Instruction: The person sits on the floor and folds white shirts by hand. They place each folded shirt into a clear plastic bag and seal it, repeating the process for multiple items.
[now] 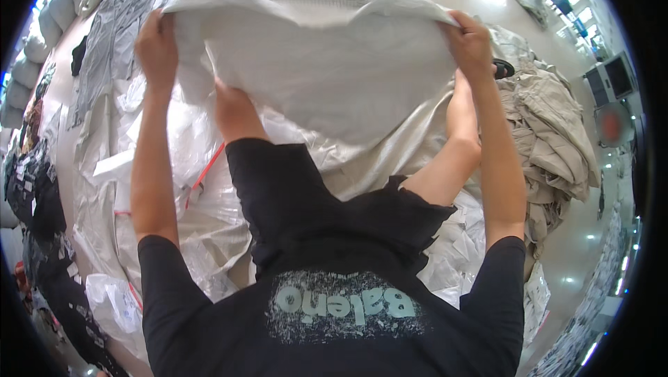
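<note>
A white garment [327,64] is stretched out in front of me above my legs, partly smeared by motion. Whether it is a shirt or trousers I cannot tell; a ribbed or gridded patch shows near its far edge. My left hand [156,46] pinches its left corner, fingers closed on the cloth. At the opposite corner, my right hand [470,42] grips the fabric the same way. The cloth hangs slack between both hands and covers part of my lower legs.
Clear plastic bags [209,189] and pale sheeting [362,175] lie under and around my legs. To the right is a heap of beige clothes [546,126]. Grey garments [115,36] spread at the far left, with dark clothes [42,217] further out.
</note>
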`<state>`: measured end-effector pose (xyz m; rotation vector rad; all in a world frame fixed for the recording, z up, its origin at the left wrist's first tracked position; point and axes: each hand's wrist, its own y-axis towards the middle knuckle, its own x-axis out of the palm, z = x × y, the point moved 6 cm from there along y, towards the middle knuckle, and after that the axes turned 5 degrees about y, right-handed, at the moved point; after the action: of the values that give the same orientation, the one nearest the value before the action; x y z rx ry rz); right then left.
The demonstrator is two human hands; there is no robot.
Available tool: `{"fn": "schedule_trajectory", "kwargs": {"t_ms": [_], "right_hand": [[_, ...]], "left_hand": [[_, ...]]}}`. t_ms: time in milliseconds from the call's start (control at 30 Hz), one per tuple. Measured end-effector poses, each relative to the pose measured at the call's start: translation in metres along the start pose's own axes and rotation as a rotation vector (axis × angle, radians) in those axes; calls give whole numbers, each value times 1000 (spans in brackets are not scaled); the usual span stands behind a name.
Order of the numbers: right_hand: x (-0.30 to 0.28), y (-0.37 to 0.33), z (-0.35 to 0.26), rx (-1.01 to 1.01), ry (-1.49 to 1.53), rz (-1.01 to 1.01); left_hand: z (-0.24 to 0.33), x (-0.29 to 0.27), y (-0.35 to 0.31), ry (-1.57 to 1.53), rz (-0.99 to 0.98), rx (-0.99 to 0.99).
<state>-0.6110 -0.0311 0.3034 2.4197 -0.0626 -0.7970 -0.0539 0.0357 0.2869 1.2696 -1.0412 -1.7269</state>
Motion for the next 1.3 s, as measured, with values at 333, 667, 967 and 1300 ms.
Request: {"fn": "schedule_trajectory", "kwargs": {"t_ms": [333,667,967,1300], "right_hand": [[-94,89,51,-8,-153,-151],[98,90,270,-153,-340,163],[187,-160,340,358,-601,-616],[410,-30,236,-81,-70,-235]], "left_hand": [[16,68,110,-165,-706,311],[57,343,-49,-205,-603,331],[74,193,-349,-360,-1965,635],[-246,248,-192,29,-1025,-558]]}}
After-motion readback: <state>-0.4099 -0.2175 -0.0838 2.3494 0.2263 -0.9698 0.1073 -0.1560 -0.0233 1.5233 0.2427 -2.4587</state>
